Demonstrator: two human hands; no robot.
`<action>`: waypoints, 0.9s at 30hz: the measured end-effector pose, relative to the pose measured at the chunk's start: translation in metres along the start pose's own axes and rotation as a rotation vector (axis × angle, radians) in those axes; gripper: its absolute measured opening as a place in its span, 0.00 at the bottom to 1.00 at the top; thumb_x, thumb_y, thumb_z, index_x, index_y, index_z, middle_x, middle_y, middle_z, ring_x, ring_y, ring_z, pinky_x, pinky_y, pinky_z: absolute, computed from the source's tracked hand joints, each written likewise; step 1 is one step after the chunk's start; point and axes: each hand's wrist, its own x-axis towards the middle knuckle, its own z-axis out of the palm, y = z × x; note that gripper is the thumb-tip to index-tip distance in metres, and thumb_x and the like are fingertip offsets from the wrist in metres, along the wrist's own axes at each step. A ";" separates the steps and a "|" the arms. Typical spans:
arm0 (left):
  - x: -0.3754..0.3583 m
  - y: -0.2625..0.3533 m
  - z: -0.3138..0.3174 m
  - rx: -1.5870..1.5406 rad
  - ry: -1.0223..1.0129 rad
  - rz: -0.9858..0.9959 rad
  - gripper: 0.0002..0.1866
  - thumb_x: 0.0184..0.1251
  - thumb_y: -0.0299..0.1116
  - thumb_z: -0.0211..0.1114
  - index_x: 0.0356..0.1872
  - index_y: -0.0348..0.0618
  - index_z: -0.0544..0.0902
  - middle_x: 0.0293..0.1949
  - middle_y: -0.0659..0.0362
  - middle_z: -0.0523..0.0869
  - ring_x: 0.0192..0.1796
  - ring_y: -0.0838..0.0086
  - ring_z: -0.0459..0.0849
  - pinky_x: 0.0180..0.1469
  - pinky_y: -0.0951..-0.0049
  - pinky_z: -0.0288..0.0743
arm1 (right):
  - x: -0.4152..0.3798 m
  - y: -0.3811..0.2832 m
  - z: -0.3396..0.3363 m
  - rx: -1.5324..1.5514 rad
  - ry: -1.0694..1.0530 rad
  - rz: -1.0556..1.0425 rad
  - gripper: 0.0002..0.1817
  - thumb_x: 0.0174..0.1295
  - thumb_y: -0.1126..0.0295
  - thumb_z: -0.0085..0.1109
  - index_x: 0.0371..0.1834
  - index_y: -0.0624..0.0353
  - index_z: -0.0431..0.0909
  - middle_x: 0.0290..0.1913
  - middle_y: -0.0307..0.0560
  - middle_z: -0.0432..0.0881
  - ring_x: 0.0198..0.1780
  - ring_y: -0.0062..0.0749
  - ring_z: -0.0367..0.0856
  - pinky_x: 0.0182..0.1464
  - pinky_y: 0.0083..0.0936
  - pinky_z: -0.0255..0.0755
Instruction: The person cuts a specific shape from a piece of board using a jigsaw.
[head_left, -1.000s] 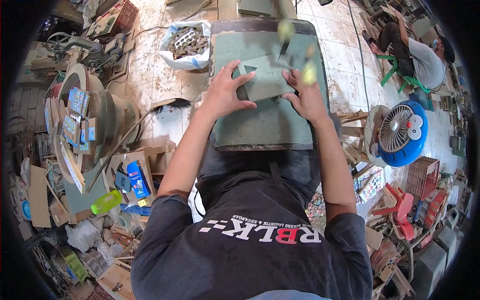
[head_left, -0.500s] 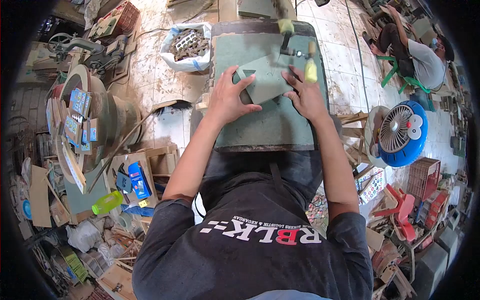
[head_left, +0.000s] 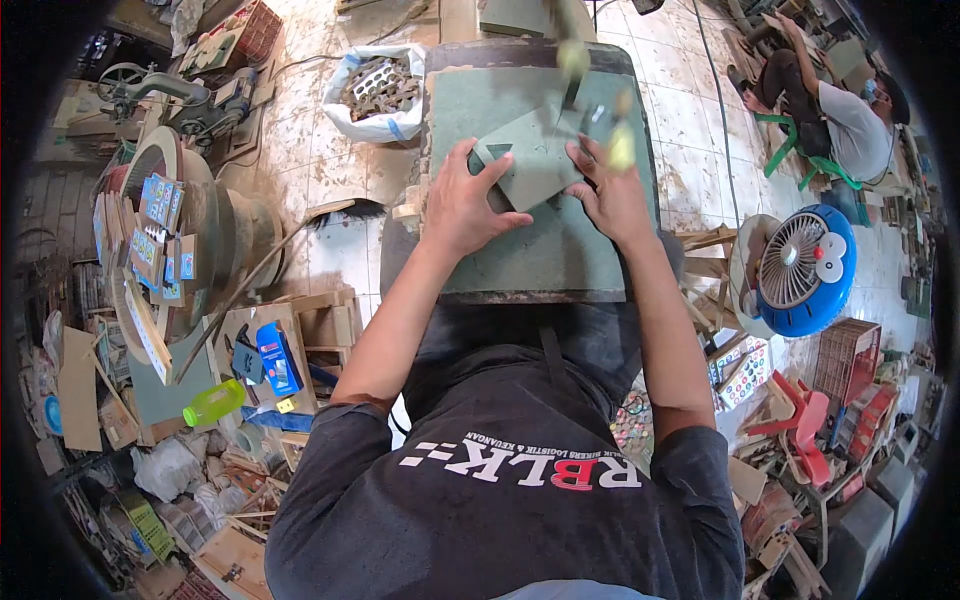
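A grey-green flat board (head_left: 535,165) with a dark triangular cutout near its far left corner lies tilted on the green-topped work table (head_left: 500,270). My left hand (head_left: 462,205) grips the board's left side, its index finger beside the cutout and its thumb at the near edge. On the right edge, my right hand (head_left: 612,190) holds the board between thumb and fingers. Over the board's far right part hangs a motion-blurred saw arm (head_left: 572,70) with yellow-green wrapped ends, its lower end down at the board's surface.
Left of the table stands a white sack (head_left: 375,95) of cut wooden scraps. A broom (head_left: 345,208) leans nearby. At right are a blue fan (head_left: 808,268) and a red plastic piece (head_left: 800,425). A seated person (head_left: 850,110) works at the far right.
My left hand and the board have shifted slightly to the right and turned a little. The saw arm's parts are more blurred now. My right hand stays nearly in place.
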 end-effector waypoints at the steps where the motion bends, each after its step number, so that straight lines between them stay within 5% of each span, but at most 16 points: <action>1: -0.001 0.000 0.001 -0.005 0.019 0.004 0.47 0.34 0.51 0.92 0.65 0.58 0.84 0.71 0.39 0.71 0.70 0.41 0.76 0.68 0.48 0.76 | 0.001 0.001 0.000 0.036 -0.018 0.026 0.34 0.64 0.53 0.70 0.75 0.45 0.78 0.74 0.48 0.78 0.73 0.52 0.75 0.76 0.55 0.64; 2: -0.001 0.000 0.002 -0.010 0.038 0.008 0.47 0.34 0.51 0.92 0.65 0.57 0.85 0.71 0.38 0.71 0.69 0.40 0.76 0.68 0.48 0.77 | 0.001 0.002 0.001 0.071 -0.036 0.052 0.33 0.65 0.52 0.69 0.75 0.41 0.77 0.74 0.47 0.78 0.73 0.47 0.76 0.78 0.62 0.60; 9: -0.005 0.007 0.006 0.022 0.094 0.027 0.49 0.33 0.51 0.92 0.65 0.55 0.83 0.69 0.37 0.72 0.67 0.39 0.79 0.63 0.47 0.80 | 0.005 0.008 0.001 0.046 -0.021 0.007 0.33 0.65 0.51 0.68 0.75 0.40 0.77 0.75 0.45 0.77 0.75 0.47 0.74 0.78 0.62 0.59; 12: -0.008 0.011 0.009 0.034 0.121 0.015 0.49 0.32 0.52 0.92 0.65 0.55 0.83 0.68 0.37 0.72 0.65 0.39 0.80 0.62 0.48 0.80 | 0.007 0.006 -0.003 0.057 0.000 -0.025 0.33 0.64 0.53 0.70 0.75 0.40 0.77 0.75 0.47 0.76 0.74 0.48 0.74 0.78 0.60 0.60; 14: -0.009 0.011 0.011 0.015 0.135 0.003 0.50 0.31 0.53 0.92 0.65 0.55 0.83 0.68 0.38 0.73 0.63 0.40 0.80 0.61 0.47 0.80 | 0.009 -0.004 -0.013 -0.058 0.014 -0.038 0.33 0.63 0.60 0.72 0.74 0.48 0.78 0.76 0.46 0.75 0.73 0.53 0.74 0.73 0.50 0.68; 24: 0.001 -0.014 0.007 0.029 0.011 0.085 0.40 0.43 0.48 0.87 0.64 0.62 0.86 0.70 0.47 0.75 0.68 0.46 0.76 0.68 0.49 0.73 | -0.008 -0.020 -0.003 0.157 -0.047 0.078 0.33 0.62 0.68 0.73 0.73 0.55 0.77 0.79 0.50 0.72 0.81 0.54 0.65 0.77 0.45 0.69; 27: 0.000 -0.013 0.011 0.029 0.021 0.092 0.40 0.42 0.49 0.87 0.64 0.62 0.86 0.71 0.49 0.76 0.67 0.48 0.77 0.67 0.49 0.72 | -0.007 -0.012 0.001 0.137 0.046 0.017 0.34 0.59 0.68 0.77 0.71 0.54 0.78 0.75 0.48 0.76 0.72 0.51 0.76 0.72 0.41 0.74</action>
